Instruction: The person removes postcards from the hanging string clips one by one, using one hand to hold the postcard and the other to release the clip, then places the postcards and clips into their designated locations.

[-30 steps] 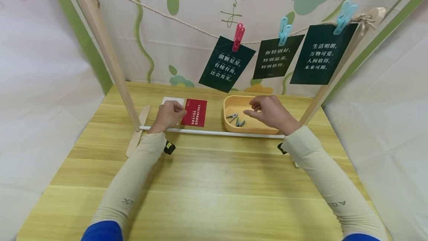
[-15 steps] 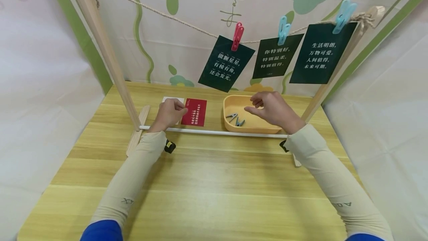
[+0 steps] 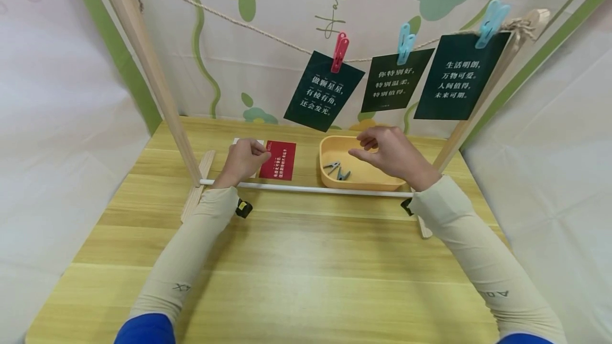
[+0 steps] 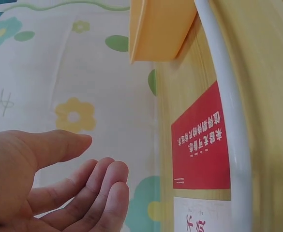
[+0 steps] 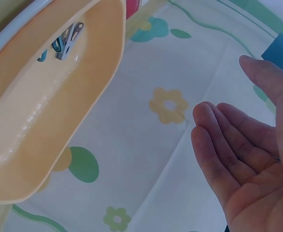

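Observation:
My left hand (image 3: 244, 162) hovers over a white card (image 4: 214, 212) and beside a red card (image 3: 284, 163), both lying on the table. In the left wrist view its thumb stands apart from loosely bent fingers, with nothing between them. Above the yellow tray (image 3: 358, 185) is my right hand (image 3: 389, 150), fingers relaxed and likewise holding nothing. Two small clothespins, one (image 3: 333, 165) beside the other (image 3: 343, 174), lie in the tray's left part. From the rope hang three dark green cards: one (image 3: 322, 92) under a red clothespin (image 3: 340, 53), two under light blue clothespins (image 3: 405, 44).
The twine rope (image 3: 224, 15) runs between a left wooden post (image 3: 153, 78) and a right wooden post (image 3: 449, 145). A white bar (image 3: 296, 189) joins the posts low down, in front of the tray and cards. Behind hangs a flower-patterned cloth (image 3: 282, 9).
My right hand has shifted slightly right and up over the tray. The left hand has barely moved. Cards, clothespins and tray stay as they were.

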Tool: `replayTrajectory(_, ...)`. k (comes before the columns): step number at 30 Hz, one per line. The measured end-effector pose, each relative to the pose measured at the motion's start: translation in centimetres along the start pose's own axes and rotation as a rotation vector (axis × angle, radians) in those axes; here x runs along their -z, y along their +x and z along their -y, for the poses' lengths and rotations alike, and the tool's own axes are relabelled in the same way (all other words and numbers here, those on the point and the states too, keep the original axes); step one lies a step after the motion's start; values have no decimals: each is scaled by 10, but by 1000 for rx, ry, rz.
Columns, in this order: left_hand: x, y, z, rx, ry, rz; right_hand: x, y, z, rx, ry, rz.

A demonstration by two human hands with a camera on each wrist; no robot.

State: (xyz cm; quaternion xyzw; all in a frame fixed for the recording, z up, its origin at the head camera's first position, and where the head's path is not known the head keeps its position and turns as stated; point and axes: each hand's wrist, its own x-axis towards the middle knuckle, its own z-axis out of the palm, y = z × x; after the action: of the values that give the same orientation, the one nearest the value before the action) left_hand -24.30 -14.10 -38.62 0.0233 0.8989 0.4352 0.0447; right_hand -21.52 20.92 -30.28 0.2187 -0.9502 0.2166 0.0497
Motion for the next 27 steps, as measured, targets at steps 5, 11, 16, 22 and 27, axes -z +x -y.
replayTrajectory(5, 1, -1, -4, -6, -13, -1, 5, -1, 2, 11, -6, -17)
replayTrajectory(11, 1, -2, -9, -16, -30, 9, 11, -3, 5, 23, -4, -25)
replayTrajectory(16, 2, -3, -12, -42, -43, 6, 16, -4, 7, 53, -17, -55)
replayTrajectory(22, 4, -6, -19, -78, -52, 1, 24, -5, 12, 68, -34, -88)
replayTrajectory(27, 5, -8, -27, -94, -59, -5, 29, -6, 17, 86, -52, -103)
